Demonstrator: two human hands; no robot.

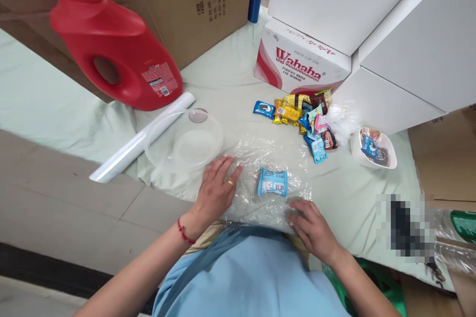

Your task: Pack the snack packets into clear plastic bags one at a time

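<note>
My left grip [214, 188] spread loose, right grip [314, 228] can't tell. Clear crinkly plastic film [256, 208]: probably light, slippery, I'd pinch far edge.

"What's on the pale green cloth [230, 89]?"
"Red jug [128, 42] on the left, white roll [122, 156] jutting over the near edge, clear round container [199, 146] overlapping it!"
"Further along?"
"Plastic sheet [245, 210] at the near edge, snack packets [292, 113] beyond, white bowl [372, 163] towards the right edge, Wahaha carton [301, 64] behind!"

red jug [128, 49] cut off at top, dark object [403, 228] pixelated, blue packet [273, 182] print too small
</note>
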